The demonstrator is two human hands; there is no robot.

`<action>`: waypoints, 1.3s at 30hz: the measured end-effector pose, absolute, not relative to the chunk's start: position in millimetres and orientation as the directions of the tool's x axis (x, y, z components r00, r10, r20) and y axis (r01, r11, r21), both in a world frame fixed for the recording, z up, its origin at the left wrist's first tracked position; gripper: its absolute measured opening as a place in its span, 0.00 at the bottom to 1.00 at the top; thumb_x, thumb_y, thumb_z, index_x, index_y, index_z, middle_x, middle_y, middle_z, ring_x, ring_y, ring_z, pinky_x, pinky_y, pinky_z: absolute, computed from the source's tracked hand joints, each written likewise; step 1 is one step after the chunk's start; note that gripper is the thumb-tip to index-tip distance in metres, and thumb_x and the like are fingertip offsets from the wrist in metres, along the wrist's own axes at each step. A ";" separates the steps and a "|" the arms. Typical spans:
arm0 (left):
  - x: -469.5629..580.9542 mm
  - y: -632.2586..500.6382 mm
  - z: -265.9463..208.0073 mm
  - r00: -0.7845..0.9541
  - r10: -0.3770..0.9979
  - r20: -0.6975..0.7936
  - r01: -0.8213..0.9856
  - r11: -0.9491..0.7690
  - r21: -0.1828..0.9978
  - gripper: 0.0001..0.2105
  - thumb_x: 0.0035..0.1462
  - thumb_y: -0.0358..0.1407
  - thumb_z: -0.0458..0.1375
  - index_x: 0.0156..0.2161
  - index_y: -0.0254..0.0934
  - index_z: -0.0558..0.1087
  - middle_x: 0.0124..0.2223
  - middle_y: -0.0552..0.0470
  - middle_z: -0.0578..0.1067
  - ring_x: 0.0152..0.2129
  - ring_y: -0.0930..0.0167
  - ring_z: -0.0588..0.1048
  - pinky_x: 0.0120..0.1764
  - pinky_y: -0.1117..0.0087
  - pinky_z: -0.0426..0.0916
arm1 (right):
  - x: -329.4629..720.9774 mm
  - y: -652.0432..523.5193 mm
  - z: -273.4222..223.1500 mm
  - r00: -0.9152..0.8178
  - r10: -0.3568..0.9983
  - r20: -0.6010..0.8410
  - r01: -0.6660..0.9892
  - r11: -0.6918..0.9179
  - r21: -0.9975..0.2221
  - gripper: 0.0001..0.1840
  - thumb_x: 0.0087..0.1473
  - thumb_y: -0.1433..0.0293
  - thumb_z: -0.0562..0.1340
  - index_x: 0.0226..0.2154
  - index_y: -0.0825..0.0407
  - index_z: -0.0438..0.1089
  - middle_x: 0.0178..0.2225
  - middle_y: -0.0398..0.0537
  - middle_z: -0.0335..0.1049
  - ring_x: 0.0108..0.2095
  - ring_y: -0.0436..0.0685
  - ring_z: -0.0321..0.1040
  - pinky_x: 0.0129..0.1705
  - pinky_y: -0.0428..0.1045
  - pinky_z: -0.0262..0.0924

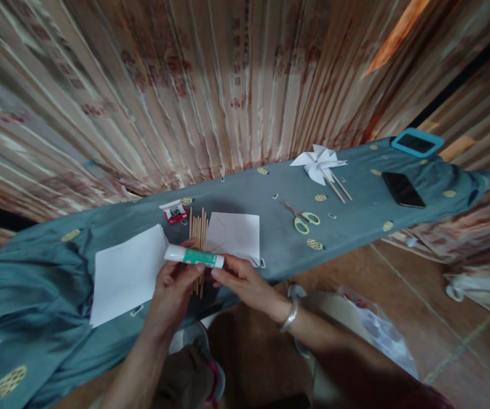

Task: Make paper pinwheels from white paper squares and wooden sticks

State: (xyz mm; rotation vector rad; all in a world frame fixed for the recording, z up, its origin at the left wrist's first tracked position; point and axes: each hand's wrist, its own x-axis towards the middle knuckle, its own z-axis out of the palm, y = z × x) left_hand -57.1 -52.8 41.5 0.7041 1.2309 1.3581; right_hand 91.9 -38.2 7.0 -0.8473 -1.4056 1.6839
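Pale, pleated fabric curtain (pixel 245 74) with reddish printed motifs hangs behind; in front of it, a long narrow surface under a grey-green cloth (pixel 249 190) with yellow pineapple prints. Left hand (pixel 175 281): thumb and fingers clamped on a white cylindrical plastic tube with a green label (pixel 200 257), gripping the labelled stretch. Right hand (pixel 245 279): thumb and fingertips closed on the tube's right end; silvery metal bracelet (pixel 290 316) at that wrist. Tube lies roughly level, held above the near edge of the cloth.

Under and just beyond it, a bundle of thin tan wooden sticks (pixel 198 224), partly covered by tube and left hand. To their left, a stack of white square paper sheets (pixel 126 276); to their right, touching, a single-looking white paper square (pixel 239 230) with thin lines near its corners. Behind the sticks, a small open red-and-white cardboard box (pixel 175 213), dark bits inside.

Farther right: scissors with pale green handles (pixel 302 220), blades parted; then white folded-paper pinwheels (pixel 318 165) on two tan sticks, lying down. Far right, a flat black phone (pixel 403 189), and beyond it a blue-framed rectangular device with a dark screen (pixel 418 142). Below, brown tiled floor (pixel 424 289)
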 end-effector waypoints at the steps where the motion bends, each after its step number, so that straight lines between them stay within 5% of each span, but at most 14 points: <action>1: -53.8 -56.1 40.3 -0.175 0.950 -0.259 -0.333 0.191 0.923 0.25 0.38 0.35 0.71 0.45 0.38 0.74 0.34 0.54 0.78 0.32 0.71 0.75 0.39 0.70 0.69 | 94.2 -40.1 7.2 -0.507 0.859 -0.075 -0.227 -0.216 -0.950 0.21 0.54 0.55 0.63 0.45 0.53 0.71 0.36 0.46 0.74 0.37 0.53 0.73 0.40 0.50 0.69; 6: -45.2 -64.9 31.9 -0.059 0.957 -0.286 -0.288 0.258 0.922 0.19 0.39 0.36 0.72 0.39 0.36 0.77 0.35 0.51 0.80 0.34 0.69 0.77 0.42 0.69 0.70 | 119.6 -39.7 13.0 -0.509 0.824 -0.250 -0.400 -0.483 -0.779 0.21 0.45 0.57 0.71 0.39 0.53 0.74 0.31 0.41 0.74 0.29 0.46 0.70 0.35 0.44 0.66; 14: -44.9 -66.7 28.9 -0.026 0.997 -0.072 -0.006 0.072 0.997 0.13 0.45 0.35 0.69 0.40 0.43 0.80 0.41 0.52 0.79 0.38 0.71 0.76 0.40 0.75 0.70 | 158.8 -32.0 13.9 -0.431 0.833 -0.348 -0.255 -0.482 -0.839 0.21 0.45 0.53 0.69 0.29 0.55 0.74 0.21 0.39 0.71 0.21 0.43 0.66 0.24 0.40 0.59; 23: -49.7 -61.9 21.3 0.011 1.000 0.019 0.213 -0.021 0.977 0.11 0.50 0.36 0.66 0.41 0.45 0.79 0.40 0.52 0.77 0.34 0.71 0.75 0.34 0.75 0.68 | 171.5 -22.4 16.5 -0.391 0.864 -0.317 -0.275 -0.439 -0.856 0.17 0.43 0.60 0.73 0.35 0.52 0.76 0.24 0.40 0.75 0.25 0.44 0.70 0.30 0.40 0.65; 29: -48.7 -56.8 29.7 -0.116 0.977 -0.176 -0.061 0.170 0.984 0.16 0.44 0.42 0.69 0.40 0.40 0.78 0.36 0.52 0.79 0.31 0.71 0.76 0.37 0.72 0.70 | 184.8 -15.4 18.4 -0.332 0.865 -0.375 -0.400 -0.490 -0.775 0.16 0.42 0.63 0.74 0.35 0.53 0.77 0.27 0.42 0.77 0.26 0.45 0.73 0.32 0.39 0.68; 39: -24.0 -59.3 30.0 0.129 0.956 -0.264 -0.372 0.294 0.881 0.16 0.47 0.39 0.68 0.43 0.38 0.78 0.32 0.50 0.78 0.28 0.73 0.73 0.33 0.74 0.68 | 177.7 -23.2 13.7 -0.461 0.802 -0.380 -0.554 -0.595 -0.582 0.16 0.40 0.64 0.75 0.33 0.53 0.77 0.25 0.43 0.77 0.25 0.47 0.73 0.29 0.41 0.68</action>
